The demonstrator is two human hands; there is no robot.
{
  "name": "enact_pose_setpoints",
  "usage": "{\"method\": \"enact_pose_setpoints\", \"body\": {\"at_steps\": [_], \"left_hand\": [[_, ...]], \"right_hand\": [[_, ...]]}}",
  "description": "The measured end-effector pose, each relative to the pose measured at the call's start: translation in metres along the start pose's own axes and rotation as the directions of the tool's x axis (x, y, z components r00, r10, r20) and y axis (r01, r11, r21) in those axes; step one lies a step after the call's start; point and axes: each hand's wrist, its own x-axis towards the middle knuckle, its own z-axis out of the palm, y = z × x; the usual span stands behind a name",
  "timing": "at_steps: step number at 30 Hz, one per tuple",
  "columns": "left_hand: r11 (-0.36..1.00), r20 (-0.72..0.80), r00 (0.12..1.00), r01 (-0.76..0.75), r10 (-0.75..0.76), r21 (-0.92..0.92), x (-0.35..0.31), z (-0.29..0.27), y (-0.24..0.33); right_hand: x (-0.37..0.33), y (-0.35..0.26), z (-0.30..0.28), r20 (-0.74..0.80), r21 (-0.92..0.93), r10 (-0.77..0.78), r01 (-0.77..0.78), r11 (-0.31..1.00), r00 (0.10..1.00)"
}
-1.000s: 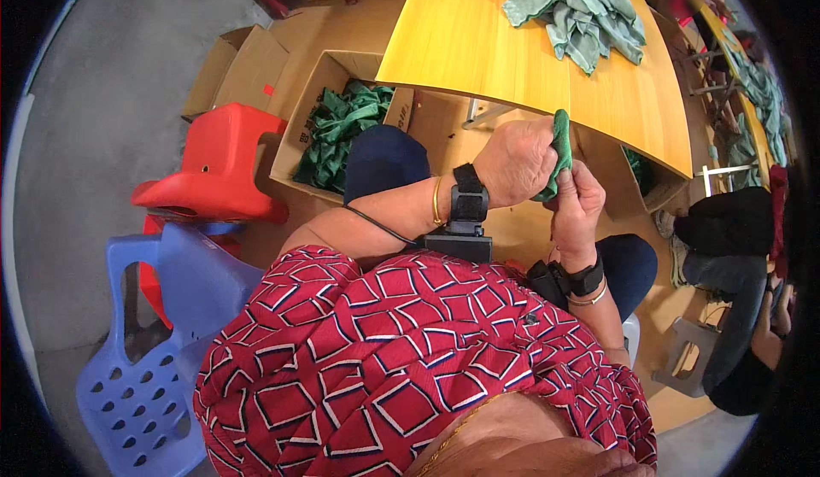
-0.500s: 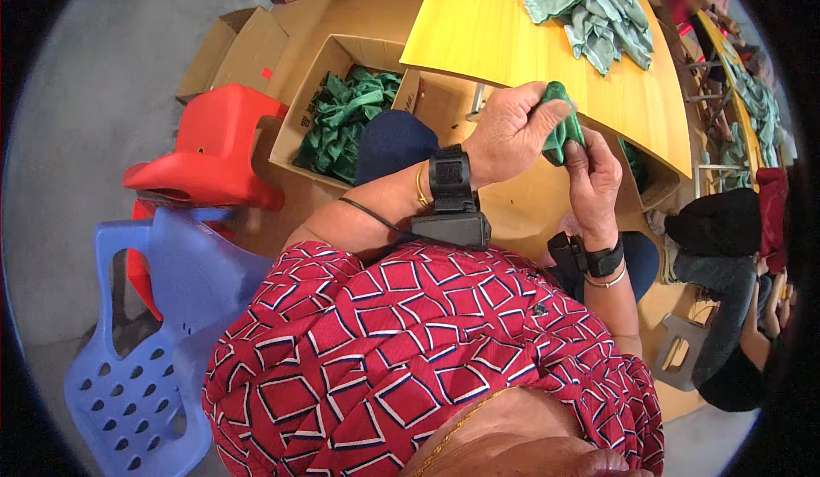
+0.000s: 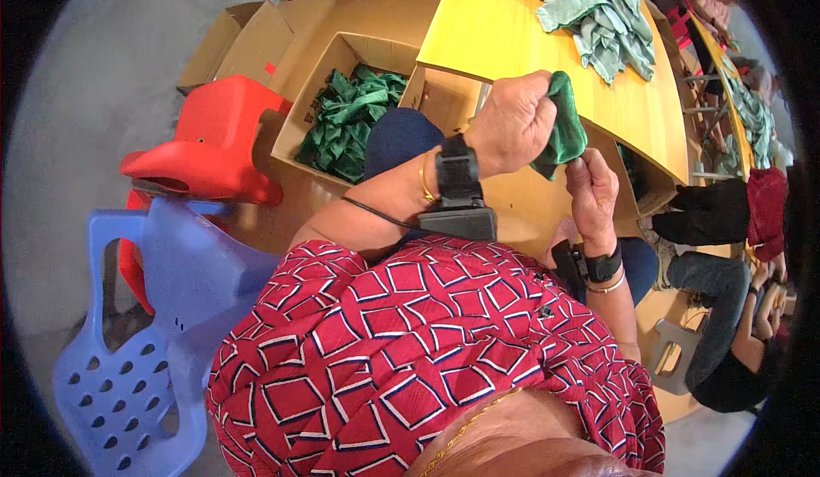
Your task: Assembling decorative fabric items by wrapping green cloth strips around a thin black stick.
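Note:
Between my two hands a dark green velvety cloth piece (image 3: 564, 127), shaped like a small pouch, hangs spread near the table's front edge. My left hand (image 3: 512, 122) is closed in a fist on its upper left edge. At its lower right corner, my right hand (image 3: 592, 193) pinches it between thumb and bent fingers. A pile of paler green cloth pieces (image 3: 598, 20) lies on the yellow table (image 3: 478, 24) just beyond. Left of my knee, a cardboard box (image 3: 295, 127) holds many crumpled dark green cloth pieces (image 3: 354, 114).
A red chair (image 3: 213, 135) and a blue plastic chair (image 3: 128, 366) stand to my left. Behind them is another cardboard box (image 3: 231, 46). Under the table sits a further box (image 3: 656, 197). Other people (image 3: 726, 298) sit at right by a second table (image 3: 726, 93).
The green cloth piece was bunched up and is now spread wider and flatter. My left hand has closed into a fist on it, and my right hand has moved slightly down.

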Motion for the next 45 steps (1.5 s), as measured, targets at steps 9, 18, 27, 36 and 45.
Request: {"method": "enact_pose_setpoints", "body": {"at_steps": [9,18,27,36,45], "left_hand": [[0.963,-0.082,0.970,-0.212,0.228,0.169,-0.001,0.005,0.004],[0.961,-0.073,0.969,-0.224,0.238,0.161,-0.002,0.004,0.002],[0.960,-0.040,0.994,0.090,-0.104,-0.267,0.010,-0.006,0.004],[0.870,0.003,0.905,-0.410,0.426,0.275,0.038,-0.028,0.007],[0.915,0.163,0.935,-0.344,0.315,0.209,0.023,-0.006,0.007]], "right_hand": [[-0.008,-0.016,0.013,0.098,0.414,0.194,-0.217,0.884,0.976],[-0.008,-0.017,0.019,0.070,0.402,0.212,-0.222,0.888,0.975],[0.012,-0.009,0.020,-0.073,0.026,-0.036,0.038,0.999,0.997],[-0.003,0.115,-0.034,-0.168,0.076,0.122,-0.110,0.991,0.978],[0.037,-0.035,-0.013,-0.109,0.559,0.037,0.031,0.829,0.993]]}}
